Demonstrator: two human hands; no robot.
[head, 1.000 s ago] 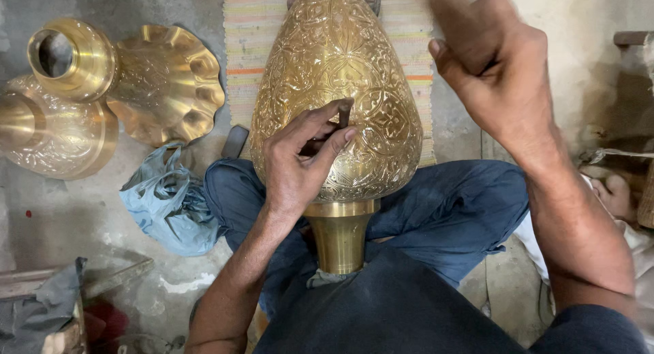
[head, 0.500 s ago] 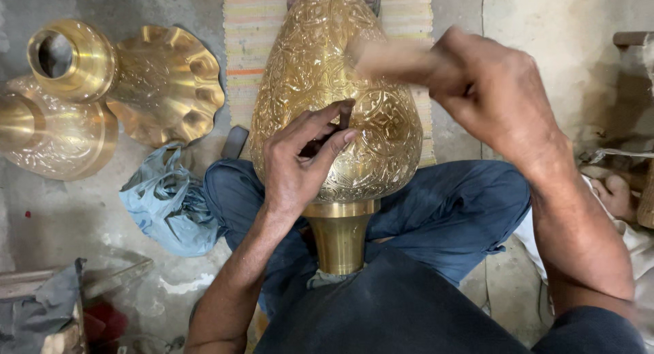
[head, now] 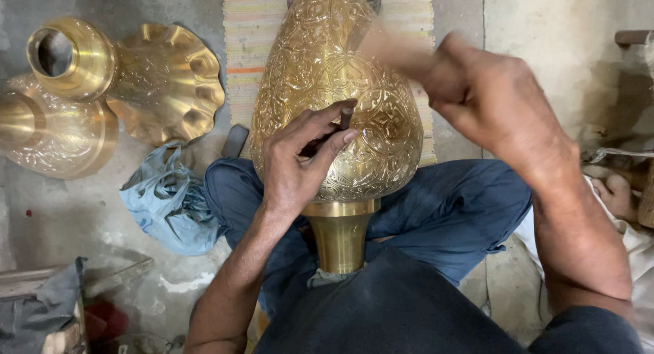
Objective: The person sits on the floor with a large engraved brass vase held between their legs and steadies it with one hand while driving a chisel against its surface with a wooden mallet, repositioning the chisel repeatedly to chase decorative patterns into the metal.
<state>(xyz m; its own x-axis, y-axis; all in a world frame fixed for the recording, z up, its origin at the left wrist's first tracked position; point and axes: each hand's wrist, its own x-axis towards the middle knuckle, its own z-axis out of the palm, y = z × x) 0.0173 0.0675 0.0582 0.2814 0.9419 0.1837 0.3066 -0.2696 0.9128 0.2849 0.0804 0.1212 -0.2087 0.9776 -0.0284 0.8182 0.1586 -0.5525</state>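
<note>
At ten o'clock a fluted brass bowl lies tilted against a brass neck piece, with a rounded brass vessel just below. A crumpled blue cloth sits at nine o'clock, and a striped woven mat lies at twelve.

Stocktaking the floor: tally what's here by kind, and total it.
Brass pieces: 3 - engraved vase, fluted vessel, rounded piece
Punch tools: 1 - small punch in left hand
Cloths: 1 - blue cloth
Striped mats: 1 - mat
Total: 6

The engraved vase is glossy golden metal, its surface rough with chased patterns (its neck smooth). The fluted bowl gleams polished; the blue cloth looks matt, crumpled.
</note>
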